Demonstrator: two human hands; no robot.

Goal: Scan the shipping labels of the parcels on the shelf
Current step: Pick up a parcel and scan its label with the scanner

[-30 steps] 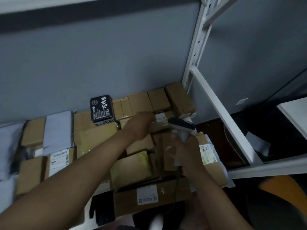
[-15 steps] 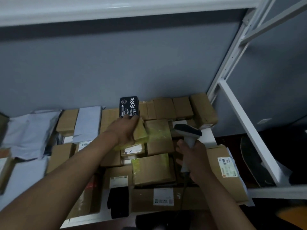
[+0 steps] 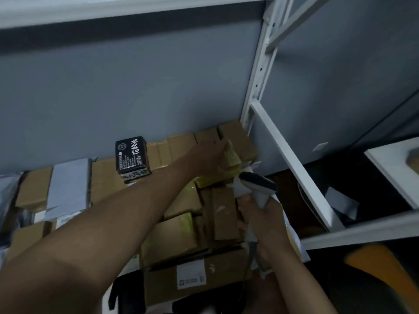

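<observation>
Left hand (image 3: 212, 158) grips a yellow-taped cardboard parcel (image 3: 231, 160) at the shelf's back-right corner, just beyond the white handheld scanner (image 3: 258, 186) clasped in the right hand (image 3: 260, 214).

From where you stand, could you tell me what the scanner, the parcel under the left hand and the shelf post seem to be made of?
Scanner: likely moulded plastic, smooth pale grey body with a dark head.
Parcel under the left hand: brown cardboard wrapped in glossy tape, judging by the yellowish sheen.
Shelf post: probably white painted metal, with punched holes.
</observation>
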